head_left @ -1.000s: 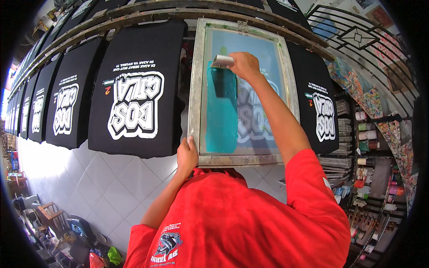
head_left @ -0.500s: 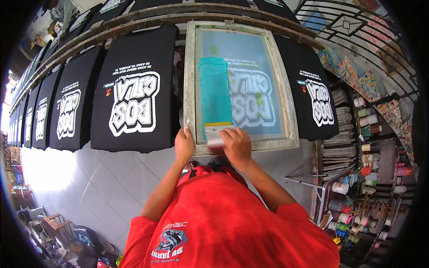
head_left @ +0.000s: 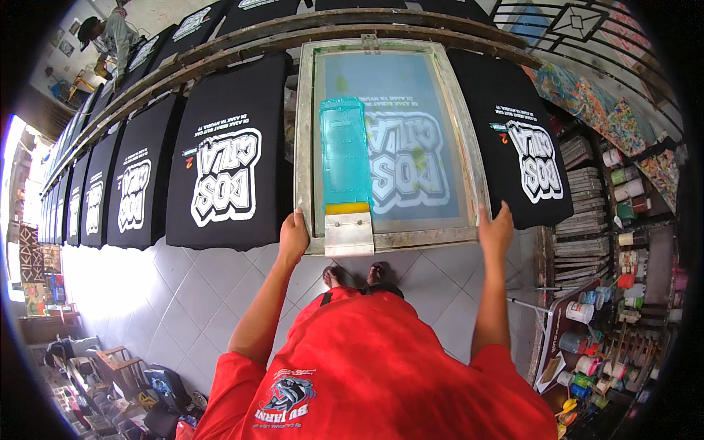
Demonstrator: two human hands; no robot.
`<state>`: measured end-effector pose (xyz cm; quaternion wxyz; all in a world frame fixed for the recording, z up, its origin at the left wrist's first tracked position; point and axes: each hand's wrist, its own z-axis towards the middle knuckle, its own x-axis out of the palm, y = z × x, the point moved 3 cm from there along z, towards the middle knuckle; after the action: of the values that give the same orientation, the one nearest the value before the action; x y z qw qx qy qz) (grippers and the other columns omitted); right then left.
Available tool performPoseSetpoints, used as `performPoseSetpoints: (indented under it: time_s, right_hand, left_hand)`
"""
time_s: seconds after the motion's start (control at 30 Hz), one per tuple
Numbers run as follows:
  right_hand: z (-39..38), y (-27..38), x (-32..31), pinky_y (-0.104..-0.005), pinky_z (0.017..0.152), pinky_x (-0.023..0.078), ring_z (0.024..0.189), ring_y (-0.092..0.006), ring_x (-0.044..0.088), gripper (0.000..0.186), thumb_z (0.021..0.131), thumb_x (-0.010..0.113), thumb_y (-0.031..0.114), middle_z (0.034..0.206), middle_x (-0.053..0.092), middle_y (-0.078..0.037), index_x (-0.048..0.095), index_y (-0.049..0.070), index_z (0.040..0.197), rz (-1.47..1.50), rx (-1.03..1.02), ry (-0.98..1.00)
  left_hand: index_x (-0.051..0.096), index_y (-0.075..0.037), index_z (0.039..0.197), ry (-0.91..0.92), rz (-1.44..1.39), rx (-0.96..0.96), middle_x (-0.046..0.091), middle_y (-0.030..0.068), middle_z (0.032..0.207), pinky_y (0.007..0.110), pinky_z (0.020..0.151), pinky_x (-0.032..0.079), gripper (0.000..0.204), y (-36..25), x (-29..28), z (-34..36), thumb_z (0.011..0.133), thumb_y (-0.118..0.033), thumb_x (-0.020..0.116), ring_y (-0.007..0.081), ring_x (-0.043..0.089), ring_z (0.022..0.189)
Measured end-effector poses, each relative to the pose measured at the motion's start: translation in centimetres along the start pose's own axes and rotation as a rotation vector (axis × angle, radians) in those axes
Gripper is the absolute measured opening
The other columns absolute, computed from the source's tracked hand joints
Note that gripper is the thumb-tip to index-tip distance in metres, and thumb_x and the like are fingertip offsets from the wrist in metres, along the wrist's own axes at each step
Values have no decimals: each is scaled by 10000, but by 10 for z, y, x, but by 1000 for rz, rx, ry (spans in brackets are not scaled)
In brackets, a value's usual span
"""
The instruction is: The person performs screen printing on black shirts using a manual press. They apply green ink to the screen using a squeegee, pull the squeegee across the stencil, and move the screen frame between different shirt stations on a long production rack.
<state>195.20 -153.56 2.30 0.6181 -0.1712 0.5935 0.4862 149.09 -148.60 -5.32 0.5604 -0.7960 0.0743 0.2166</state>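
Note:
A screen-printing frame (head_left: 463, 139) with a pale blue mesh lies over a printing board in front of me. Its near left corner is held by my left hand (head_left: 294, 237), thumb on top. At the near right corner, my right hand (head_left: 496, 230) grips the rim. A squeegee (head_left: 349, 233) with a metal holder and yellow blade rests on the mesh's near left part, its handle end over the near rim, untouched by either hand. Teal ink (head_left: 343, 150) covers a long strip beyond the blade. A white print shows faintly through the mesh.
Black shirts with white lettering, such as one on the left (head_left: 227, 154) and one on the right (head_left: 524, 139), lie on boards along a wooden rail (head_left: 293, 28). Stacked frames (head_left: 579, 213) and ink tubs (head_left: 579, 312) stand right. Another person (head_left: 117, 40) is far left.
My right hand has let go of the squeegee and moved right to the frame's near right corner. The left hand stays at the left corner. The view has shifted slightly.

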Motion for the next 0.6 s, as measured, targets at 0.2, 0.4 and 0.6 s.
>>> performPoseSetpoints:
  time_s: [0.2,0.4,0.6]
  right_hand:
    - [11,-40,28,-488,773,447,901,-426,627,622,977,397,489,937,659,-278,653,-75,921,246,265,224]
    - [-41,39,-8,-498,726,441,817,-469,607,615,1002,348,428,849,645,-292,662,-82,863,217,132,86]
    - [-147,157,42,-486,738,454,832,-471,609,553,999,371,392,874,643,-296,655,-75,919,359,58,54]
  left_hand:
    - [591,75,888,-6,45,-9,603,230,764,422,732,455,511,-20,-16,-5,1013,-379,393,323,578,712]
    - [586,74,881,-54,62,76,598,280,796,462,757,445,493,-3,-98,-3,1010,-361,394,410,605,800]
    - [571,67,893,-131,21,142,574,221,743,410,732,445,437,60,-261,22,1016,-314,396,262,550,711]
